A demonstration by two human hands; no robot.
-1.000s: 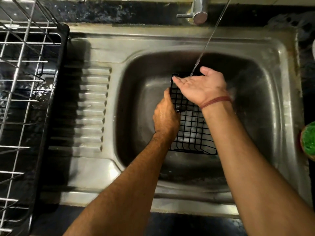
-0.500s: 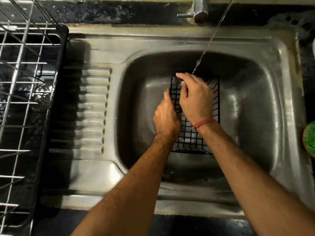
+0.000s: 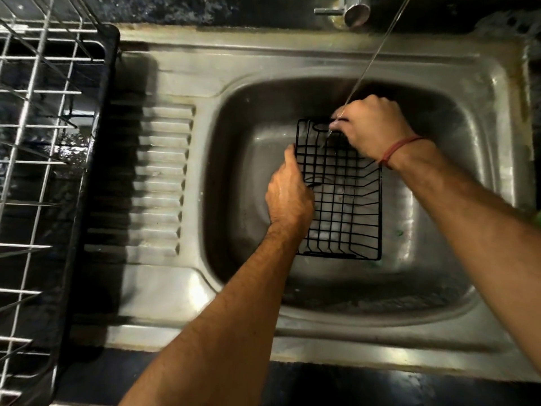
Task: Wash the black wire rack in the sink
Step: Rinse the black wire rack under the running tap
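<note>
Right now the black wire rack (image 3: pixel 339 194) sits inside the stainless steel sink (image 3: pixel 292 68), tilted under a thin stream of water (image 3: pixel 371 60) falling from the tap (image 3: pixel 352 10). The left hand (image 3: pixel 288 191) has its grip curled round the rack's left edge, steadying it. The right hand (image 3: pixel 371 124) has its fingers bunched on the wires at the far end, just where the stream lands; whether they pinch a wire or only rub it I cannot tell. To do this well, it seems wise to keep the left hold firm and work the wires bar by bar, turning the rack so the water reaches each row. Left of the basin lies the ribbed draining board (image 3: pixel 158 177), and beyond it a dish drainer (image 3: pixel 38 142) of pale wire in a black tray. The surface around is dark stone, dimly lit.
</note>
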